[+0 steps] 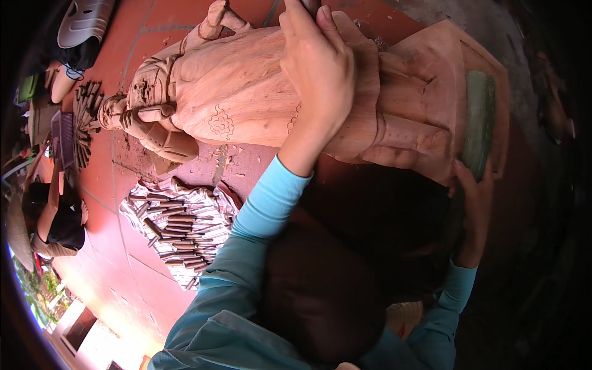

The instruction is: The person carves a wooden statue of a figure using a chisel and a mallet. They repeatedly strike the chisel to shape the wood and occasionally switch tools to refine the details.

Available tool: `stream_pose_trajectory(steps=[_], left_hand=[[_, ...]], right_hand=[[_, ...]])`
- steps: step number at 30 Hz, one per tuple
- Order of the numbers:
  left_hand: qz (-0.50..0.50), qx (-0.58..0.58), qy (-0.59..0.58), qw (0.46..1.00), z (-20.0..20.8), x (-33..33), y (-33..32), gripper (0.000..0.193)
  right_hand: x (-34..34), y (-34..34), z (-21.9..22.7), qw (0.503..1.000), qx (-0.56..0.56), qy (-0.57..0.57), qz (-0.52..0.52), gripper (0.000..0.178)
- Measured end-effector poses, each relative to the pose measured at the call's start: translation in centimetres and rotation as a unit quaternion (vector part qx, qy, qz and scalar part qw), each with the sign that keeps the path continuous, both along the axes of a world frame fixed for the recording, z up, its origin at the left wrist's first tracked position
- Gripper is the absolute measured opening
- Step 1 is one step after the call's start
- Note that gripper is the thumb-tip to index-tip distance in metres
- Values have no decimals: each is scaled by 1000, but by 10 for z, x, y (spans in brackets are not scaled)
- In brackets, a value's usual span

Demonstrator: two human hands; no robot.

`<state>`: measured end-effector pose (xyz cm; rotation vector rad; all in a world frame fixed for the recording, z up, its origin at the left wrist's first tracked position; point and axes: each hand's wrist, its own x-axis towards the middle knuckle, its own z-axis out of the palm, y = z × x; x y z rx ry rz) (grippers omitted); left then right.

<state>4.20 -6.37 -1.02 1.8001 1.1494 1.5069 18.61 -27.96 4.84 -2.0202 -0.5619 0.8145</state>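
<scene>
A carved wooden statue point(246, 92) of a robed figure lies on its back across the floor, head to the left and base to the right. My left hand point(320, 74) rests over the robe's lower part. Its fingers are closed on a dark brown rounded handle point(311, 5), mostly cut off by the top edge. Against the statue's base point(453, 80) is a long greenish block point(480, 123). Around its near end my right hand point(473, 194) is closed, thumb on one side and fingers on the other. Shadow darkens that hand.
A striped cloth point(203, 271) with several wooden-handled carving tools point(179, 231) lies left of my left forearm. More tools point(85, 123) are heaped beyond the statue's head, beside a purple basket point(61, 139). Other people point(58, 216) sit at the left. Wood chips dot the red tiles point(117, 246).
</scene>
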Motion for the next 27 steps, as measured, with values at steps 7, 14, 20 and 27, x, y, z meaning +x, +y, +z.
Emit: stream_pose_trajectory(steps=[7,14,20,27], left_hand=[[-150,75,91,982,16,23,-59,36],[-377,120,192,898,-7,4,-80,55],[-403,152,197,881,-5,-11,-83,43],[-460,179,132,860,0,-24,-79,44]], right_hand=[[-3,1,1,1000,16,9,-3,40],[3,-5,-7,1000,26,10,-8,41],[3,-6,-7,1000,28,4,-9,40],[0,-5,-6,1000,27,-5,-14,30]])
